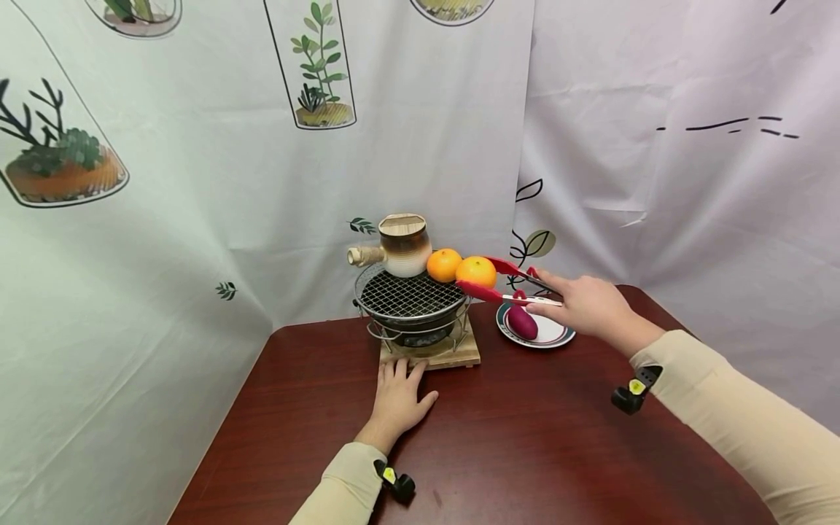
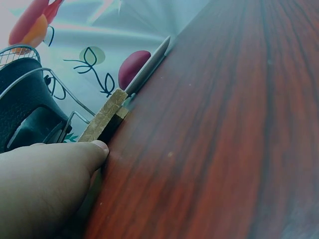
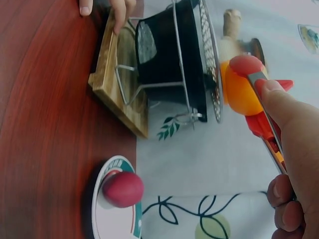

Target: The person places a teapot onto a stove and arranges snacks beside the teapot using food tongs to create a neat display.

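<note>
My right hand (image 1: 593, 310) grips a pair of tongs (image 1: 534, 300) with red tips. Between those tips sits an orange (image 1: 476, 272), over the right side of the round grill (image 1: 412, 294). A second orange (image 1: 443, 265) is on the grill, beside a brown-and-white clay pot (image 1: 405, 246) with a wooden lid and a side handle. My left hand (image 1: 399, 401) lies with fingers spread, its fingertips at the front edge of the wooden board (image 1: 453, 355) under the grill. In the left wrist view, the left thumb (image 2: 99, 145) is close to that board.
A white plate (image 1: 554, 337) with a patterned rim stands right of the grill, bearing a purple-red oval item (image 1: 522, 322) like a sweet potato. The reddish-brown table (image 1: 499, 437) meets a printed cloth backdrop (image 1: 426, 146) behind and at the sides.
</note>
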Demonstrator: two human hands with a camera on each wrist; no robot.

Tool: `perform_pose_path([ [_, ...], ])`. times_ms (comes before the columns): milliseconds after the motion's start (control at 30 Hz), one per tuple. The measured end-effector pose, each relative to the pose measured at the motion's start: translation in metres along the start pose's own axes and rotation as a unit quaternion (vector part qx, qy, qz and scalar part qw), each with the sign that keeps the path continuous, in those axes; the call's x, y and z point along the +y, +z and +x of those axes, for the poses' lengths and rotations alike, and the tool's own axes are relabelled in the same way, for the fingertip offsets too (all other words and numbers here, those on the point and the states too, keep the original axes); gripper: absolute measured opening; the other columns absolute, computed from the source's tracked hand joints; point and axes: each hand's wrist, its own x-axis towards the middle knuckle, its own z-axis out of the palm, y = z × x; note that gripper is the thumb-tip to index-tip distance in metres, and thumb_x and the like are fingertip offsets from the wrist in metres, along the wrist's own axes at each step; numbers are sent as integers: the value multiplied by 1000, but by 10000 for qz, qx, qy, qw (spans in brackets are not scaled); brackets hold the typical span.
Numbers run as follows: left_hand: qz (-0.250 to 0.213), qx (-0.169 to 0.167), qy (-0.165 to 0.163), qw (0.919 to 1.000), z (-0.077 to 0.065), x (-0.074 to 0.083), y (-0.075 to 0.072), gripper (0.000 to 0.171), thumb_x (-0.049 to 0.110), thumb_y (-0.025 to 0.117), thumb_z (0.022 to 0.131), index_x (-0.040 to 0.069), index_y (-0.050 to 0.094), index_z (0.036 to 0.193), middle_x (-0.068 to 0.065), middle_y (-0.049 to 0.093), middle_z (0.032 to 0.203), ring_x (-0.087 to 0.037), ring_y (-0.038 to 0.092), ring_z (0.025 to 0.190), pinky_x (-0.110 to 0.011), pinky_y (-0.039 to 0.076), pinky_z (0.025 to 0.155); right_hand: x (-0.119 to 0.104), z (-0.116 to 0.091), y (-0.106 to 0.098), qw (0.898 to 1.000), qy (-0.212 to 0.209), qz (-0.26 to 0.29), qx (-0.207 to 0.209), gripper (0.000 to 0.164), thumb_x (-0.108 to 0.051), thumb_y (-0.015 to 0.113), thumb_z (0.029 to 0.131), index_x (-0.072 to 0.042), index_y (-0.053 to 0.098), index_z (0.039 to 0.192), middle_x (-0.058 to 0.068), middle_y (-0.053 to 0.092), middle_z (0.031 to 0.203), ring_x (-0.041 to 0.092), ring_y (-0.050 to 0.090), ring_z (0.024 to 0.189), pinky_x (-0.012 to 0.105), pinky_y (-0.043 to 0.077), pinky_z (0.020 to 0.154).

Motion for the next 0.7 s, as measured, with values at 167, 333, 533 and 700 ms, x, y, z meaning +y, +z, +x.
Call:
perform_pose_path([
  [167, -16, -26, -16, 10000, -1, 0, -1, 61, 48, 71, 87, 16, 60, 138, -18, 52, 132, -44, 43, 127, -62, 31, 108, -11, 1, 1, 9999, -131, 51, 83, 82, -71, 61, 87, -24, 48, 153, 8, 65, 72, 33, 65, 79, 44, 49, 58],
  [333, -63, -42, -29, 10000, -1, 0, -1, 61, 48, 71, 87, 15, 60, 138, -18, 52, 133, -44, 42, 127, -63, 31, 109, -19, 2, 1, 9994, -295, 98, 131, 77, -66, 64, 88, -25, 49, 152, 1, 57, 62, 31, 63, 73, 44, 48, 58],
  [533, -60, -70, -40, 9999, -1, 0, -2, 62, 49, 71, 88, 16, 60, 139, -18, 52, 134, -44, 42, 128, -63, 30, 109, -30, 6, 3, 9995, -268, 164, -4, 81, -73, 57, 88, -29, 45, 154, -1, 51, 57, 26, 59, 68, 41, 46, 57],
  [700, -31, -58, -21, 10000, -1, 0, -2, 61, 49, 70, 88, 16, 60, 139, -17, 52, 132, -44, 43, 126, -63, 31, 109, -37, 11, 4, 9994, -244, 203, -115, 80, -73, 56, 89, -30, 43, 155, -1, 48, 55, 22, 54, 63, 38, 43, 54],
])
